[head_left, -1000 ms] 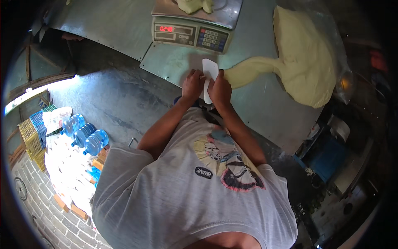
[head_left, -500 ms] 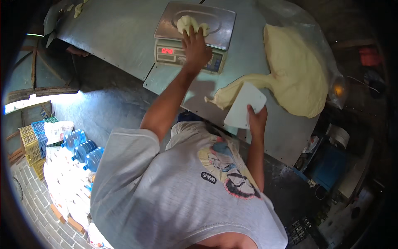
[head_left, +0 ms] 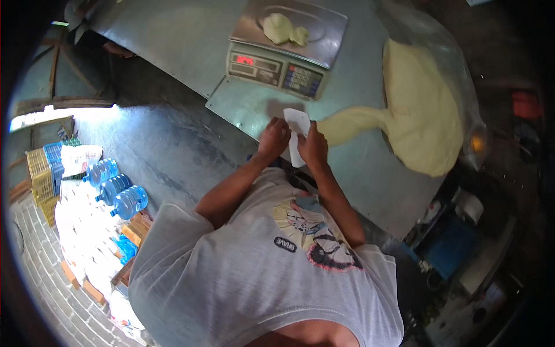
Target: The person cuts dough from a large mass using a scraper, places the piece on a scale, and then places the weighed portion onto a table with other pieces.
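My right hand (head_left: 313, 148) grips a flat white dough scraper (head_left: 296, 119), which stands tilted at the table's near edge. Close against the scraper's left side, my left hand (head_left: 274, 139) has its fingers curled; whatever they hold is hidden. A strip of pale yellow dough (head_left: 351, 123) runs from behind my right hand to a large dough mass (head_left: 422, 110) on the right. Beyond my hands stands a digital scale (head_left: 276, 70) with a lit red display. Two joined lumps of dough (head_left: 278, 29) rest on its metal pan (head_left: 329, 36).
Clear plastic sheeting (head_left: 454, 63) lies along the far side of the dough mass. The metal table (head_left: 173, 40) has its near edge in front of me. Blue water bottles (head_left: 130, 201) and stacked crates (head_left: 41, 176) stand on the floor at left.
My left hand has left the dough on the scale and come back beside the scraper. My right hand has moved the scraper left, toward the strip's end, and turned it more upright.
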{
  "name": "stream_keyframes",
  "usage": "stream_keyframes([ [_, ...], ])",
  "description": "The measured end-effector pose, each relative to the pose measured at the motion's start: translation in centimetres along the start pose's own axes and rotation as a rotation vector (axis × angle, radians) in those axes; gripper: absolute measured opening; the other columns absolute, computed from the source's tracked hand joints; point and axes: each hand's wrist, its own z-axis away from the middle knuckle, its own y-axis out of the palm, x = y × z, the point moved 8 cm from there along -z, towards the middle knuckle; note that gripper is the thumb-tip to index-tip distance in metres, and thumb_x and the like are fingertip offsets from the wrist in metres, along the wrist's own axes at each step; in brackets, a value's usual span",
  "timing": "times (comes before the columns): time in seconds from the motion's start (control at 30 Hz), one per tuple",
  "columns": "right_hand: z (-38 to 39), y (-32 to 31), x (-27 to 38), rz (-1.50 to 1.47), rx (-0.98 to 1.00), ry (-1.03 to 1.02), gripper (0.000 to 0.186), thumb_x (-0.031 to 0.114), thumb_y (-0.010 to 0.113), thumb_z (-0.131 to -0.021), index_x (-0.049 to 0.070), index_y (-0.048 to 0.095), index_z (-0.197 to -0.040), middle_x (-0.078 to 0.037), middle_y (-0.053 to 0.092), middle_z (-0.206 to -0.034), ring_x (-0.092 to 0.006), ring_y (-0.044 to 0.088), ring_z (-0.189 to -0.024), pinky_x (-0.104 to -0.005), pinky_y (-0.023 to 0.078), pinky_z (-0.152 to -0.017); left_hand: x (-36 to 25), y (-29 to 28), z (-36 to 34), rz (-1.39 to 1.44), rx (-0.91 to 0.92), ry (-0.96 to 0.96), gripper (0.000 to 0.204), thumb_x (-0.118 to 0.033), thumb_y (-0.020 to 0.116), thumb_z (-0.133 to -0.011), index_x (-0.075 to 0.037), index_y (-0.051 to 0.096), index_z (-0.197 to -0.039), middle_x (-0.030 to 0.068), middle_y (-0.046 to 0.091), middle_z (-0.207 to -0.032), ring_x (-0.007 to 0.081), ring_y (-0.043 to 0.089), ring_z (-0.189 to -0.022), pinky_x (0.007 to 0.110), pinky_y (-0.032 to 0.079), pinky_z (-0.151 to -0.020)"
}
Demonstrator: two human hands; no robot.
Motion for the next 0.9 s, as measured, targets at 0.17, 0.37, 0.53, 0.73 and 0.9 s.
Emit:
stream_keyframes([
  [0.17, 0.9, -4.6, -1.6, -0.271, -0.086, -0.039, 0.045, 0.009, 0.068, -0.081, -0.004, 0.050, -0.120, -0.028, 0.065, -0.102, -0.0453, 0.063, -0.094, -0.0483, 0.049, -0.081, -0.1, -4.6, -4.5, 0.372, -0.152, -0.163, 0.020, -0.009, 0.057, -0.092, -0.002, 0.042, -0.104, 0.0213, 0.062, -0.090, 0.0351, 0.063, -0.073, 0.042, 0.049, -0.062],
  [0.37, 4.4, -10.1, -9.9, -0.605, -0.235, 0.037, 0.043, 0.003, 0.066, -0.083, -0.004, 0.051, -0.123, -0.017, 0.062, -0.117, -0.0272, 0.060, -0.108, -0.0354, 0.044, -0.095, -15.1, -15.0, -14.8, 0.170, -0.512, 0.174, 0.032, -0.010, 0.066, -0.087, -0.001, 0.046, -0.109, 0.0180, 0.058, -0.096, 0.0329, 0.056, -0.082, 0.043, 0.046, -0.074],
  [0.53, 7.2, -12.4, -13.6, -0.846, -0.393, 0.253, 0.047, -0.002, 0.064, -0.083, -0.005, 0.049, -0.128, -0.014, 0.061, -0.120, -0.0230, 0.059, -0.108, -0.0344, 0.043, -0.097, -12.7, -9.3, -17.1, -0.388, -0.589, 0.398, 0.045, -0.013, 0.068, -0.081, 0.001, 0.049, -0.119, 0.0233, 0.046, -0.127, 0.0406, 0.048, -0.111, 0.049, 0.040, -0.095],
  [0.73, 7.5, -11.9, -14.5, -0.828, -0.405, 0.218, 0.044, 0.001, 0.066, -0.083, -0.004, 0.051, -0.125, -0.013, 0.062, -0.116, -0.0233, 0.059, -0.106, -0.0348, 0.043, -0.095, -3.8, 4.1, -4.6, -0.229, 0.376, 0.094, 0.037, -0.010, 0.074, -0.072, -0.007, 0.057, -0.105, 0.0162, 0.062, -0.107, 0.0378, 0.057, -0.105, 0.046, 0.047, -0.089],
  [0.9, 4.2, -10.3, -4.9, -0.269, -0.173, -0.017, 0.038, 0.012, 0.068, -0.083, -0.003, 0.053, -0.114, -0.027, 0.066, -0.095, -0.0439, 0.064, -0.092, -0.0466, 0.050, -0.078, -0.9, 5.3, 0.0, -0.030, 0.314, -0.133, 0.027, -0.014, 0.077, -0.072, -0.002, 0.062, -0.091, 0.0148, 0.068, -0.081, 0.0357, 0.067, -0.080, 0.044, 0.053, -0.072],
])
